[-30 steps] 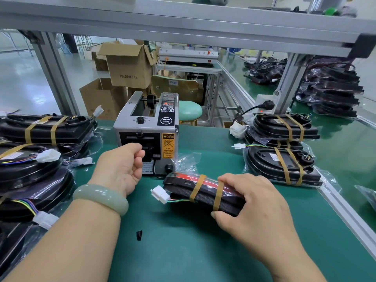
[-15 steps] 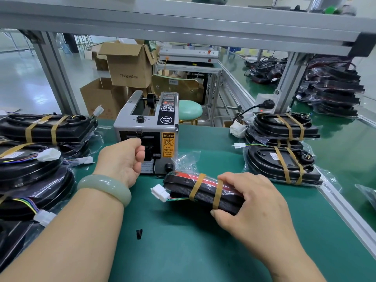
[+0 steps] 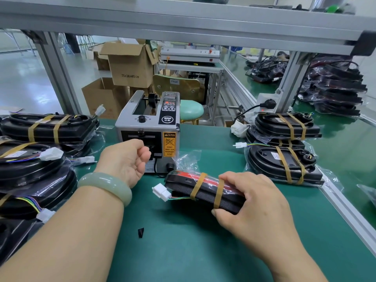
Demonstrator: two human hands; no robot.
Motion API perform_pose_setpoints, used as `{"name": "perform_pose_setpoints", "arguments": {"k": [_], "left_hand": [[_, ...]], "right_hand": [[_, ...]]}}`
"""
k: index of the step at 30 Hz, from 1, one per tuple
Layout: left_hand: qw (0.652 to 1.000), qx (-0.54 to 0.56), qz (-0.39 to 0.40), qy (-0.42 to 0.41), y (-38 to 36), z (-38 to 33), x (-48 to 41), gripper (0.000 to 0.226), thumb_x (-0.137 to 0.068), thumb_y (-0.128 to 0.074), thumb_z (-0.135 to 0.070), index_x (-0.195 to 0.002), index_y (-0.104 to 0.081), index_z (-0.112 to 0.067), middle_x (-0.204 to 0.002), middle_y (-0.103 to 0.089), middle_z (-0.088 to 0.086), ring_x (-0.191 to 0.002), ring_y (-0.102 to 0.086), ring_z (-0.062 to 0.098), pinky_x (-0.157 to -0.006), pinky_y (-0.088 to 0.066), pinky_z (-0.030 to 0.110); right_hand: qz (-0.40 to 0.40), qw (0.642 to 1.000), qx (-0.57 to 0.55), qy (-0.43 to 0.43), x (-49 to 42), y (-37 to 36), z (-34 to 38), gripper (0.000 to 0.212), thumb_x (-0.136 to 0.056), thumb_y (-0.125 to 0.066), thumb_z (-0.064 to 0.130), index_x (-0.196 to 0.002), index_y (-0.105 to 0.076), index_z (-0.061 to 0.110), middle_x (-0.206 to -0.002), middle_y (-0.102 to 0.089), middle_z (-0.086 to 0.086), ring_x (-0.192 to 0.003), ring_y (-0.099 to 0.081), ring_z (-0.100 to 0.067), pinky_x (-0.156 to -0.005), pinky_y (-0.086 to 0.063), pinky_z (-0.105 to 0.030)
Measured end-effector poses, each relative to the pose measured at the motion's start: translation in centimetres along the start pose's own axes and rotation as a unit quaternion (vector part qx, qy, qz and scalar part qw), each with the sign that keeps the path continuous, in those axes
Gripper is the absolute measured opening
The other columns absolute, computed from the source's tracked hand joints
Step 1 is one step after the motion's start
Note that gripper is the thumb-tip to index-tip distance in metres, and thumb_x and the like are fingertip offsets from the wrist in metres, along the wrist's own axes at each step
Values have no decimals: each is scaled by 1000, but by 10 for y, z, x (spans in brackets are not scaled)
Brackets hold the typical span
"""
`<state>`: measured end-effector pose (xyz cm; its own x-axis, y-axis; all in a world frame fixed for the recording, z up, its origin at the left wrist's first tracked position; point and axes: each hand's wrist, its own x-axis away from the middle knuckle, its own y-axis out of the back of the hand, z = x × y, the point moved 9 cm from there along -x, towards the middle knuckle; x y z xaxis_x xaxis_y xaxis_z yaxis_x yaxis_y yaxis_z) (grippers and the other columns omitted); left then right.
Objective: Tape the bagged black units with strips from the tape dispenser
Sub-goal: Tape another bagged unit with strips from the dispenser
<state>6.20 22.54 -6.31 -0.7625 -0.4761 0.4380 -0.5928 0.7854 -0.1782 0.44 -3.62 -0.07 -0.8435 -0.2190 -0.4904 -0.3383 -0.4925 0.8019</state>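
The left hand (image 3: 124, 159) is up at the front of the tape dispenser (image 3: 146, 123), fingers curled at the outlet (image 3: 151, 149). Whether they pinch a strip cannot be told, since no tape shows between them. The right hand (image 3: 256, 202) grips the right end of the bagged black unit (image 3: 203, 192), thumb underneath and fingers over the top, holding it up on edge on the green bench (image 3: 183, 241).

The unit lies just in front of the dispenser and to its right, with its long axis running left to right across the person. Its white connector (image 3: 161, 192) points toward the left hand. Two tan tape strips (image 3: 218, 192) already cross it near the middle.

The outlet is up and to the left of the unit's free end, so a fresh strip would probably travel a short way down and right. The left hand is the nearer one for that, while the right steadies the unit.
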Motion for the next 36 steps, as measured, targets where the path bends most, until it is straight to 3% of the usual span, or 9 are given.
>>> {"name": "perform_pose_setpoints", "arguments": {"k": [7,11,16,20,24,28,32,34,36], "left_hand": [[999,8,-44,-11,4,-1,-4,12,-92,-60,-24,-82,-59,-17,-66,-61,-6,-43,-56,-1,-39,-38,13],[997,14,-66,-27,2,-1,-8,11,-92,-59,-23,-83,-58,-17,-70,-63,-6,-53,-58,1,-41,-37,16],[995,11,-89,-37,3,-1,-10,11,-91,-57,-21,-81,-58,-16,-69,-61,-5,-49,-53,2,-44,-35,17],[998,24,-39,-32,1,3,5,15,-91,-59,-22,-76,-56,-18,-58,-57,-8,-45,-49,1,-43,-36,16],[995,4,44,-92,-2,2,42,17,-89,-63,-23,-73,-57,-20,-48,-58,-10,-40,-51,2,-40,-38,15],[985,-52,73,-149,-6,18,73,25,-83,-67,-30,-61,-69,-18,-59,-64,-10,-58,-57,3,-61,-40,25],[978,-68,74,-181,-8,31,78,36,-82,-66,-33,-61,-58,-4,-71,-60,-4,-72,-50,3,-74,-36,19],[978,-63,87,-177,-11,38,78,28,-83,-67,-31,-63,-66,-11,-77,-64,-13,-88,-53,2,-88,-37,20],[976,-70,98,-180,-17,44,81,19,-85,-66,-29,-68,-75,-24,-103,-67,-14,-115,-52,2,-107,-32,28]], "right_hand": [[-5,1000,2,-2,0,1,1,45,-47,-74,40,-91,-62,38,-77,-58,21,-73,-50,-15,-61,-37,-19],[-12,1000,2,-5,0,2,1,44,-47,-71,40,-89,-62,38,-77,-59,20,-72,-51,-16,-61,-36,-16],[-6,1000,0,-8,1,1,0,45,-47,-76,38,-90,-62,38,-77,-57,21,-72,-49,-14,-65,-32,-9],[-6,1000,-2,-6,1,2,0,44,-47,-75,38,-90,-62,38,-77,-58,21,-71,-49,-15,-66,-33,-9],[-4,1000,-3,-7,0,1,0,46,-47,-77,37,-90,-62,38,-78,-59,20,-72,-49,-15,-66,-33,-10],[-3,1000,-6,-12,1,1,0,46,-47,-78,36,-90,-62,37,-79,-60,19,-72,-50,-16,-67,-33,-10],[2,1000,-3,-18,1,-1,0,47,-47,-82,33,-90,-63,37,-80,-60,19,-73,-49,-16,-66,-32,-11],[-2,1000,-3,-22,1,0,1,47,-47,-83,32,-89,-63,36,-80,-60,19,-72,-49,-16,-65,-31,-12],[-8,1000,3,-23,2,0,3,47,-46,-84,31,-88,-63,35,-79,-61,18,-71,-49,-17,-64,-31,-12]]}}
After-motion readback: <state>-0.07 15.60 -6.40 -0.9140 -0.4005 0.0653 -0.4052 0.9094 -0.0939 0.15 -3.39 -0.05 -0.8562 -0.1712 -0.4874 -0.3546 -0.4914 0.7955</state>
